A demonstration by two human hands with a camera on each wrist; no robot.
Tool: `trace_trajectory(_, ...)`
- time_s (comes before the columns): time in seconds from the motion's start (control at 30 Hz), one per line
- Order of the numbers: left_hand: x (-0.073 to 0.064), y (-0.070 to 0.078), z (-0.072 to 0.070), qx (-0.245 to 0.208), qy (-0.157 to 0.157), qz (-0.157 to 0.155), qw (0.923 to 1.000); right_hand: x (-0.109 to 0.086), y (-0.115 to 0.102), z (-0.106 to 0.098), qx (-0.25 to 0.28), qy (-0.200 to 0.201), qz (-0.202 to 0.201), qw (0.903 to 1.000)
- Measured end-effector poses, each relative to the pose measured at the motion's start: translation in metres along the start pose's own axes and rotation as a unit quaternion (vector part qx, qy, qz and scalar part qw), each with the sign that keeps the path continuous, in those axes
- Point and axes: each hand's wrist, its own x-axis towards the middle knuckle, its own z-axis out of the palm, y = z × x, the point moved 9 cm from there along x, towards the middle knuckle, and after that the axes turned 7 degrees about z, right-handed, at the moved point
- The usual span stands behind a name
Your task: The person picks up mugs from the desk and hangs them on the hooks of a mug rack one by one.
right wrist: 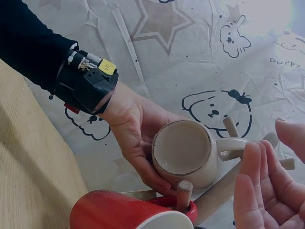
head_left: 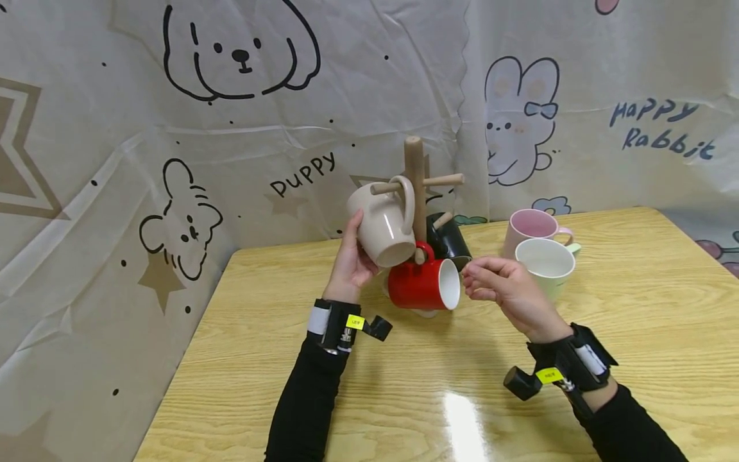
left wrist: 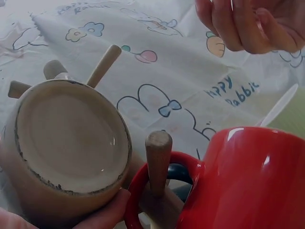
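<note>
My left hand [head_left: 352,260] holds a beige mug [head_left: 383,224] around its side, tilted with its base toward me. The mug's handle loops round an upper peg of a wooden mug tree [head_left: 414,186]. Below it, a red mug [head_left: 424,285] hangs sideways by its handle from a lower peg [left wrist: 158,160], its mouth facing right. Right of the red mug's mouth, my right hand [head_left: 508,289] is raised with its fingers loosely bent and nothing in them. Behind the red mug a black mug [head_left: 450,240] is partly hidden.
A pink mug [head_left: 528,224] and a pale green mug [head_left: 545,260] stand upright on the wooden table [head_left: 260,308], just behind my right hand. Another peg [head_left: 444,180] sticks out to the right near the tree's top. A printed cloth [head_left: 260,128] hangs behind the table.
</note>
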Motion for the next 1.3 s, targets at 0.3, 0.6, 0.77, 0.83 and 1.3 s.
trace_trajectory(0.3,-0.002,0.007,-0.004,0.095,-0.001,0.027,0.9951,0.002,0.005,0.001,-0.016,-0.01,0.01,0.9998)
trace_trajectory(0.6,-0.014,0.021,-0.009,0.207,-0.009,0.034,0.9777,0.002,0.006,0.003,-0.023,-0.017,0.012,0.9995)
trace_trajectory(0.77,-0.015,0.026,-0.01,0.241,-0.015,0.045,0.9694,0.001,0.006,0.004,-0.03,-0.018,0.011,0.9993)
trace_trajectory(0.83,-0.016,0.027,-0.01,0.243,-0.017,0.044,0.9689,0.001,0.006,0.004,-0.031,-0.019,0.012,0.9993)
trace_trajectory(1.3,-0.044,0.067,-0.044,0.426,-0.008,0.102,0.8989,0.003,0.001,-0.008,-0.093,0.044,-0.005,0.9947)
